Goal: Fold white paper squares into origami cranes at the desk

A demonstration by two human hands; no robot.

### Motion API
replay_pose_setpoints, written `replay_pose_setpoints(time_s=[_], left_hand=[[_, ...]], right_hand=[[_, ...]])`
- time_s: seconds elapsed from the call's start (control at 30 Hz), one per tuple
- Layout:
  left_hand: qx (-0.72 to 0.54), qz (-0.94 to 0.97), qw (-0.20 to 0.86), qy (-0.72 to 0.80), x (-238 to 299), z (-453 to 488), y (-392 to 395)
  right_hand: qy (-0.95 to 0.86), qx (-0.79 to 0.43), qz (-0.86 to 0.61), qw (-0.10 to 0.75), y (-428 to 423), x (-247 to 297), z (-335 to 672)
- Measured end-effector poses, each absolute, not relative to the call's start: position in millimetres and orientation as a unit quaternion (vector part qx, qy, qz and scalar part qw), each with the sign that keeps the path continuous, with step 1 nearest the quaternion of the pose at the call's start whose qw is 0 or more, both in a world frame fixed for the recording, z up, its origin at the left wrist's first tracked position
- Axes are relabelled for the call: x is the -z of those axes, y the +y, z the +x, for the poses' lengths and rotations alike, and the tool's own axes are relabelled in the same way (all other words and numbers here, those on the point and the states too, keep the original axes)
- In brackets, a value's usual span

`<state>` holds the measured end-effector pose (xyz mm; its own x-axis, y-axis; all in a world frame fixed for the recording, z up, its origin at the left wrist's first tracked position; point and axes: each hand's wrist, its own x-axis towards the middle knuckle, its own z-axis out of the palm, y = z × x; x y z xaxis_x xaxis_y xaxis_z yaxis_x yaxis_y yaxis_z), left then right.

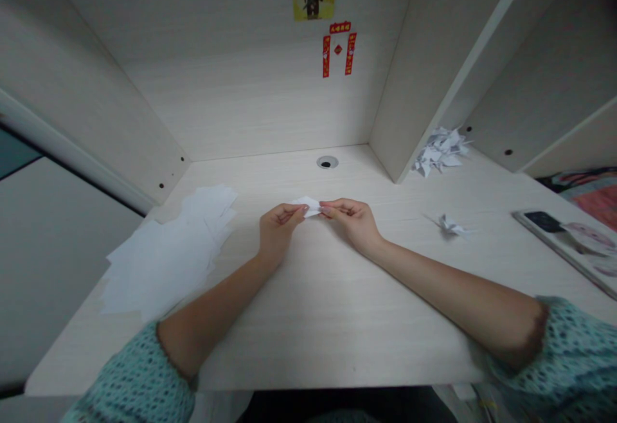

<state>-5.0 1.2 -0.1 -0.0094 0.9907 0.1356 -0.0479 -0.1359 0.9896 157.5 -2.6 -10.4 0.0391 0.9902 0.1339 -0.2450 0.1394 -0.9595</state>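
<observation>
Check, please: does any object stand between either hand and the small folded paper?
No, nothing visible does. The left hand and the right hand both pinch the small folded paper directly. The white sheets lie farther left and another folded piece farther right, both clear of the hands.

Loose sleeves of blue-green knit are worn on both arms, the left sleeve [132, 378] and the right sleeve [571, 352] being matched in colour and stitch. The fabric is worked in an open pattern, pierced all over by small, dark-looking holes set close together. Each sleeve is finished by a dark brown edge, seen as a thin line on the left and as a broader, fuzzy-looking band on the right. The forearms are left bare below the cuffs, as are the left hand [277, 233] and the right hand [355, 224]. Black cloth [289, 405], apparently clothing, is glimpsed at the lap.
</observation>
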Motion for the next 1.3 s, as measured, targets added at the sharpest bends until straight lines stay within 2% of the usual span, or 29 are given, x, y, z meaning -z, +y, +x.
replay_pose_setpoints(time_s=[0.43, 0.67, 1.3], left_hand=[[-0.538, 0.527, 0.48, 0.449, -0.3, -5.5, 1.6], [-0.525, 0.523, 0.499, 0.45, 4.9, -7.4, 4.2], [-0.545, 0.534, 0.465, 0.449, -3.5, -6.4, 2.0]], right_hand=[[-0.442, -0.54, -0.398, 0.596, -2.1, 11.6, 156.5], [-0.461, -0.486, -0.423, 0.61, -2.5, 11.0, 157.4], [-0.484, -0.499, -0.412, 0.589, -0.8, 11.2, 160.5]])
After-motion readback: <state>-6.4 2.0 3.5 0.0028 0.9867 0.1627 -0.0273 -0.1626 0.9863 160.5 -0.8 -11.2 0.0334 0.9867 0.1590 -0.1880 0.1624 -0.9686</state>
